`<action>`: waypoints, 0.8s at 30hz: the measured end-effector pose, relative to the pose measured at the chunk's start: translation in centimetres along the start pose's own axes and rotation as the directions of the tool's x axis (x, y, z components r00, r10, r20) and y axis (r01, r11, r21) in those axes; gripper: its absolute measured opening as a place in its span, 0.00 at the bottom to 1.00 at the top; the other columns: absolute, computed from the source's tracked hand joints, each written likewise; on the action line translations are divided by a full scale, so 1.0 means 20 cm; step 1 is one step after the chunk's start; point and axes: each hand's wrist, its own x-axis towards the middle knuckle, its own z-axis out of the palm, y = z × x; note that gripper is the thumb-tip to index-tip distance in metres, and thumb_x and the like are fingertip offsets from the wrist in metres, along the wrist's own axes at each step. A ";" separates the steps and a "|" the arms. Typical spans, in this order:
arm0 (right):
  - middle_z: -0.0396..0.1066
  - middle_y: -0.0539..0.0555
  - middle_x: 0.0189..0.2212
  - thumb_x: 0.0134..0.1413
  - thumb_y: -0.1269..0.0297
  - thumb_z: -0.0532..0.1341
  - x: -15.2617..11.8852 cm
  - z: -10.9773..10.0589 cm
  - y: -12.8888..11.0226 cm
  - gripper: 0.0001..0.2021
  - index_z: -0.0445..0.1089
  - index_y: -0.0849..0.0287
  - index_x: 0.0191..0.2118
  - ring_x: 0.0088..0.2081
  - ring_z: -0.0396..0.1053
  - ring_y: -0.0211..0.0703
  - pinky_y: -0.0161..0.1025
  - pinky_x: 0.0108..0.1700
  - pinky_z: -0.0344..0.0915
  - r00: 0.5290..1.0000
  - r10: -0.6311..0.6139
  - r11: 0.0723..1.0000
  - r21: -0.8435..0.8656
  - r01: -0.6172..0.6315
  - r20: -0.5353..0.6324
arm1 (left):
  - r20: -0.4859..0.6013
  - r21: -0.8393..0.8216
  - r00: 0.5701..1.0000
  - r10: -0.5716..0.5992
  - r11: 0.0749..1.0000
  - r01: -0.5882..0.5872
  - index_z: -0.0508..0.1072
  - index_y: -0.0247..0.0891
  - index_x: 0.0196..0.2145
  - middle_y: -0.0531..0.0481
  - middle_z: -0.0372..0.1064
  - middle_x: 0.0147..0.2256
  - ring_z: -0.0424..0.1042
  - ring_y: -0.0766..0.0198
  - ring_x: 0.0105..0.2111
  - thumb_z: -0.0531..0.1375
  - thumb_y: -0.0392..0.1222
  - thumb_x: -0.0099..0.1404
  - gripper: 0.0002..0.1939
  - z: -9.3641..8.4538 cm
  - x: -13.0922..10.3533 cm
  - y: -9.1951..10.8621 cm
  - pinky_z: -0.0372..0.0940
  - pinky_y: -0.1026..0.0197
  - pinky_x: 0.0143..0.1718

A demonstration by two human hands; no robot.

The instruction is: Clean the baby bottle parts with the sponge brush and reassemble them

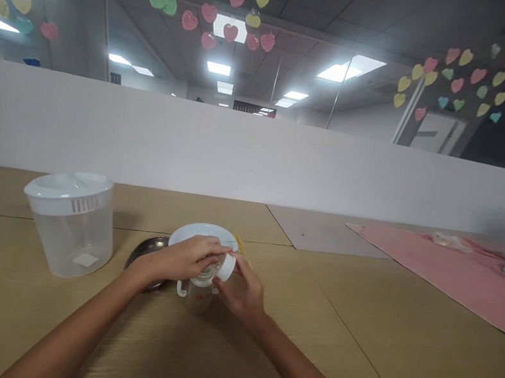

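Between my two hands a small clear jar with a white cap (225, 268) is held tilted, just above a clear, handled bottle (199, 297). My left hand (191, 256) reaches over from the left, its fingers closed across the jar's clear part. On the other side, my right hand (247, 289) has its fingers and thumb closed around the white cap. The bottle stands upright on the table, with a white handle at its left and reddish marks on its front. My fingers partly hide the bottle's mouth, so I cannot tell whether the jar touches it.
Behind my hands lies a white plate (206, 231), with a metal bowl (140, 252) beside it and something yellow (239, 243) at its right. A lidded translucent bucket (73, 235) stands left. A pink cloth (453, 270) covers the far right; a white partition (258, 157) borders the back.
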 end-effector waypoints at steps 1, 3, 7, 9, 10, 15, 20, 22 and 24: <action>0.70 0.57 0.46 0.50 0.61 0.63 0.00 0.00 -0.01 0.24 0.62 0.55 0.53 0.47 0.69 0.49 0.45 0.46 0.71 1.000 0.004 1.000 0.013 -0.004 -0.004 | 0.006 -0.010 1.000 -0.002 1.000 0.002 0.64 0.43 0.56 0.46 0.68 0.42 0.64 0.60 0.42 0.44 0.43 0.69 0.21 -0.01 -0.01 0.01 0.59 0.59 0.46; 0.70 0.57 0.46 0.50 0.62 0.63 0.00 0.00 -0.03 0.25 0.61 0.55 0.55 0.47 0.70 0.49 0.43 0.45 0.71 1.000 0.011 0.999 0.044 -0.010 -0.018 | 0.017 -0.027 1.000 -0.004 1.000 0.005 0.64 0.43 0.56 0.46 0.67 0.43 0.64 0.60 0.42 0.45 0.44 0.69 0.21 -0.04 -0.02 0.03 0.58 0.59 0.46; 0.69 0.59 0.47 0.49 0.60 0.64 -0.02 0.00 -0.04 0.26 0.60 0.56 0.55 0.45 0.71 0.49 0.42 0.42 0.73 0.999 0.027 0.994 0.107 -0.023 -0.031 | 0.057 -0.041 0.998 -0.004 0.999 0.006 0.67 0.43 0.53 0.48 0.67 0.41 0.65 0.62 0.39 0.45 0.45 0.69 0.19 -0.09 -0.05 0.10 0.59 0.62 0.42; 0.69 0.59 0.47 0.50 0.60 0.63 -0.03 0.00 -0.04 0.26 0.60 0.57 0.55 0.44 0.71 0.49 0.42 0.41 0.73 0.999 0.031 0.990 0.141 -0.026 -0.034 | 0.056 -0.045 0.998 -0.007 0.999 0.009 0.66 0.43 0.54 0.48 0.67 0.40 0.65 0.63 0.38 0.45 0.44 0.69 0.19 -0.10 -0.06 0.12 0.59 0.63 0.40; 0.69 0.59 0.46 0.51 0.60 0.63 -0.03 0.00 -0.04 0.25 0.60 0.57 0.55 0.43 0.72 0.48 0.42 0.41 0.73 0.999 0.029 0.987 0.160 -0.023 -0.039 | 0.051 -0.050 0.999 -0.006 0.999 0.009 0.65 0.44 0.55 0.48 0.67 0.40 0.65 0.63 0.38 0.46 0.43 0.69 0.19 -0.10 -0.06 0.13 0.59 0.63 0.40; 0.68 0.60 0.47 0.53 0.58 0.60 -0.04 0.00 -0.01 0.26 0.57 0.58 0.56 0.43 0.72 0.49 0.43 0.41 0.73 0.999 0.029 0.979 0.202 -0.026 -0.013 | 0.055 -0.097 0.998 0.012 0.995 -0.007 0.62 0.46 0.58 0.48 0.67 0.44 0.65 0.63 0.41 0.48 0.42 0.68 0.21 -0.11 -0.06 0.13 0.59 0.63 0.42; 0.66 0.61 0.50 0.54 0.59 0.60 -0.05 -0.01 0.00 0.25 0.57 0.57 0.57 0.50 0.68 0.52 0.48 0.50 0.68 1.000 0.003 0.980 0.201 0.003 -0.026 | 0.089 -0.193 0.996 0.001 0.981 0.016 0.62 0.46 0.57 0.48 0.68 0.46 0.66 0.62 0.42 0.51 0.43 0.67 0.21 -0.12 -0.06 0.08 0.60 0.62 0.43; 0.66 0.60 0.50 0.54 0.59 0.60 -0.04 0.00 -0.01 0.24 0.58 0.56 0.56 0.51 0.67 0.51 0.49 0.52 0.66 0.999 0.035 0.971 0.239 -0.030 -0.017 | 0.106 -0.242 0.994 -0.016 0.969 0.042 0.63 0.46 0.57 0.48 0.68 0.47 0.66 0.62 0.43 0.52 0.43 0.66 0.21 -0.12 -0.06 0.06 0.61 0.63 0.43; 0.68 0.59 0.49 0.53 0.58 0.61 -0.03 0.01 -0.04 0.23 0.60 0.56 0.55 0.50 0.67 0.50 0.47 0.51 0.66 0.996 0.085 0.947 0.310 -0.081 0.001 | 0.114 -0.288 0.993 -0.033 0.955 0.065 0.64 0.45 0.56 0.48 0.68 0.48 0.67 0.62 0.43 0.53 0.44 0.66 0.21 -0.11 -0.06 0.04 0.62 0.63 0.42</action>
